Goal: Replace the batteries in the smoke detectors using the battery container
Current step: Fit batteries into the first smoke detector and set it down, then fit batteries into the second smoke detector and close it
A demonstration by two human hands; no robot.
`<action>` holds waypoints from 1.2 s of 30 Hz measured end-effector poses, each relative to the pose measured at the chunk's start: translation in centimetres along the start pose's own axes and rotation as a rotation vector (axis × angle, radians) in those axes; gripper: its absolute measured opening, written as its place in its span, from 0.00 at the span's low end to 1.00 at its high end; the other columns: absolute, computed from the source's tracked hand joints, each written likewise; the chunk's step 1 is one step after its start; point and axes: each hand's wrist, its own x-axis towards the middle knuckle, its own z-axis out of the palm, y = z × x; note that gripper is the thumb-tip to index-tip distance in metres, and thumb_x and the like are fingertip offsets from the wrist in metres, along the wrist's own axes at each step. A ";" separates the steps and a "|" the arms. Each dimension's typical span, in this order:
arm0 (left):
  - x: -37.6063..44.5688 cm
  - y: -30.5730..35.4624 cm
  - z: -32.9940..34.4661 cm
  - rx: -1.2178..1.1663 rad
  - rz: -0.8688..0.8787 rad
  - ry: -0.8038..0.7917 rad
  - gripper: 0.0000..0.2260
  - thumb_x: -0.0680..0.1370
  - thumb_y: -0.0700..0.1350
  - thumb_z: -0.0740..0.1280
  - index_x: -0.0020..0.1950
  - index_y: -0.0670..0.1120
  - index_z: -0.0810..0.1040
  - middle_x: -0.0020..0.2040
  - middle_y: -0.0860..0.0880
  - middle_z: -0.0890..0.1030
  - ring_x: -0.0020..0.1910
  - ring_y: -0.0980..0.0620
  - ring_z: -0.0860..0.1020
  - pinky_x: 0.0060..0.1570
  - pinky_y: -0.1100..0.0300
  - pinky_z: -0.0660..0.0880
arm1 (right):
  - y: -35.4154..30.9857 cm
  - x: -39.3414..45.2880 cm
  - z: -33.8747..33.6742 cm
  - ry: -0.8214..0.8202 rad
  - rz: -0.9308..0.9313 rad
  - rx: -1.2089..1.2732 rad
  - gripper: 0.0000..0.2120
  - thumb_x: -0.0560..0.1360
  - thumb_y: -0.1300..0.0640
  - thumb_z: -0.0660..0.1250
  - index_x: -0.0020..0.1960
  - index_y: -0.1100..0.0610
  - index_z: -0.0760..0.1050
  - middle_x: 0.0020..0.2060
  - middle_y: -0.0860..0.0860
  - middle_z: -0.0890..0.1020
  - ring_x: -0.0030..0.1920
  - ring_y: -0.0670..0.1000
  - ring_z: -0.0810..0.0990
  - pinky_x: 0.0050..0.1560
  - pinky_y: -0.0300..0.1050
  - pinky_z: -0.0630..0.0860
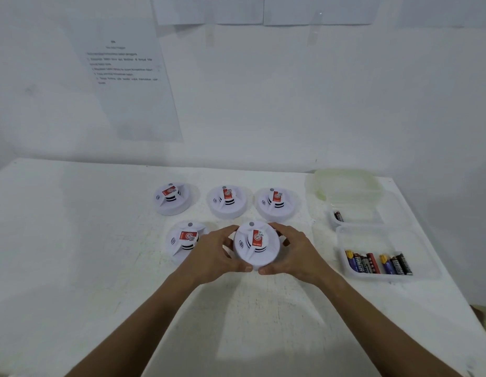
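Both hands' grip (256, 250) round front smoke detector (256, 244), w/ battery container (383, 257) right.

Both bare forearms reach forward over the table and angle inward, so the hands meet near the middle. The left hand (218, 254) cups the left side of a smoke detector (256, 244), fingers curled round its far edge and thumb at the near rim. The right hand (296, 253) mirrors it on the right side, thumb tips nearly touching.
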 end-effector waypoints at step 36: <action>-5.1 -5.4 -10.5 0.213 -0.432 0.102 0.46 0.62 0.54 0.81 0.75 0.52 0.63 0.60 0.50 0.69 0.51 0.53 0.71 0.46 0.63 0.68 | -9.9 6.9 7.1 -0.346 -0.093 -0.277 0.54 0.61 0.48 0.83 0.78 0.55 0.57 0.73 0.52 0.64 0.71 0.52 0.65 0.69 0.49 0.67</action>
